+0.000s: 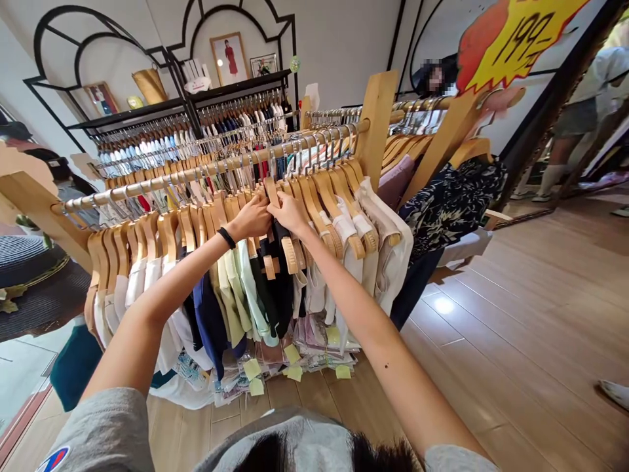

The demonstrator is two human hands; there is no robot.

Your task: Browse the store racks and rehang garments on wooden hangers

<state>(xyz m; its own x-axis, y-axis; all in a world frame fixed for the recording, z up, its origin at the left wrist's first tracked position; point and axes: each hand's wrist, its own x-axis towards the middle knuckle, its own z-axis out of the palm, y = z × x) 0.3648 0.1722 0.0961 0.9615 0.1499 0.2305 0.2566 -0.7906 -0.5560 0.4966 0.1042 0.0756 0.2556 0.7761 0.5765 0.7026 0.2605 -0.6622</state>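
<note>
Both my hands are among the wooden hangers at the middle of a crowded clothes rail (211, 164). My left hand (252, 217), with a black band on the wrist, has its fingers curled closed over hanger tops; its fingertips are partly hidden. Right beside it, my right hand (289, 213) is closed on the upper part of a wooden hanger (272, 190). Black garments (281, 288) hang beneath the hands. Pale green tops (233, 295) and a navy garment (209, 321) hang to the left, white and cream tops (393, 246) to the right.
Bagged clothes with yellow-green notes (293, 372) lie low under the rail. A wooden post (378, 131) ends the rail at right, near a patterned dark blouse (452, 203) and a yellow price sign (528, 42). Dark hats (39, 282) stand left. Other people appear at the edges.
</note>
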